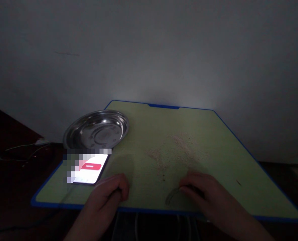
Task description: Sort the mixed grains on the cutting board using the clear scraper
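Observation:
Small pale grains (182, 147) lie scattered over the middle of the light green tabletop (149, 124), with a few dark specks among them. My left hand (111, 190) rests closed at the front edge, fingers curled in and nothing visible in them, just right of a lit phone (88, 170). Nearer the grains, my right hand (201, 187) is closed in a pinch above the table's front part. A faint curved grey shape (172, 195) shows beside its fingertips; I cannot tell what it is. What the right fingers hold is hidden.
A shiny round steel basin (105, 134) stands at the table's left side, behind the phone. One small dark sliver (238, 182) lies at the right. The blue rim (164, 106) ends close to a grey wall (164, 50). White cables (41, 142) lie off to the left.

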Tool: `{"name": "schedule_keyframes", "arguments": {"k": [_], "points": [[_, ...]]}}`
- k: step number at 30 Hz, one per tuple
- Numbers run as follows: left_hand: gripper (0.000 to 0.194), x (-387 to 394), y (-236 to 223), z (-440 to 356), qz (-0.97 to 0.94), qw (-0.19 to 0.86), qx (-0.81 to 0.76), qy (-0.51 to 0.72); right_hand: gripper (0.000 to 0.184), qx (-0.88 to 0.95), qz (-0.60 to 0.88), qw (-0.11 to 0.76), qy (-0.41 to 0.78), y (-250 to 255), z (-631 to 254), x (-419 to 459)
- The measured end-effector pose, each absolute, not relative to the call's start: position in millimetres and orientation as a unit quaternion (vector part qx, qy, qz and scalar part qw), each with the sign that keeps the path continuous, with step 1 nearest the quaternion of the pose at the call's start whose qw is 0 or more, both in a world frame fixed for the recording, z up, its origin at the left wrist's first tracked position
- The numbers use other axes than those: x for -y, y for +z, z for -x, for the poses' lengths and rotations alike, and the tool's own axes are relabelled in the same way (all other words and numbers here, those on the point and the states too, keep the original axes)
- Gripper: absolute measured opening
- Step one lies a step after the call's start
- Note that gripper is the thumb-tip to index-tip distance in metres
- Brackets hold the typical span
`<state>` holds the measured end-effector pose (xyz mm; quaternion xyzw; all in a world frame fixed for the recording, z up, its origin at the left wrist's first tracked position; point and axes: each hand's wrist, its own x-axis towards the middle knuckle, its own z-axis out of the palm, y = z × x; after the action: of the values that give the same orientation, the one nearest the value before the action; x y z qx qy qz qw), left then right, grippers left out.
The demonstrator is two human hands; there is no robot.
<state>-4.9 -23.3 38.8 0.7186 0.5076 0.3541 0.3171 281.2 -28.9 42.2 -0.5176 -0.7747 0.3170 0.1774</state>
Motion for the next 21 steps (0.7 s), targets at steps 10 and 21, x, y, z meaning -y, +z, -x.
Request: {"name": "schedule_keyframes", "arguments": {"k": [10,21], "points": [[0.022,25.2,36.1,6.5,-0.724,0.315,-0.500,0.356,0.021,0.771,0.513,0.179,0.331,44.6,-282.5,32.0],[0.022,24.4,35.5,5.4,-0.729,0.297,-0.490,0.375,0.024,0.749,0.546,0.236,0.291,36.2,-272.2,28.5]]}}
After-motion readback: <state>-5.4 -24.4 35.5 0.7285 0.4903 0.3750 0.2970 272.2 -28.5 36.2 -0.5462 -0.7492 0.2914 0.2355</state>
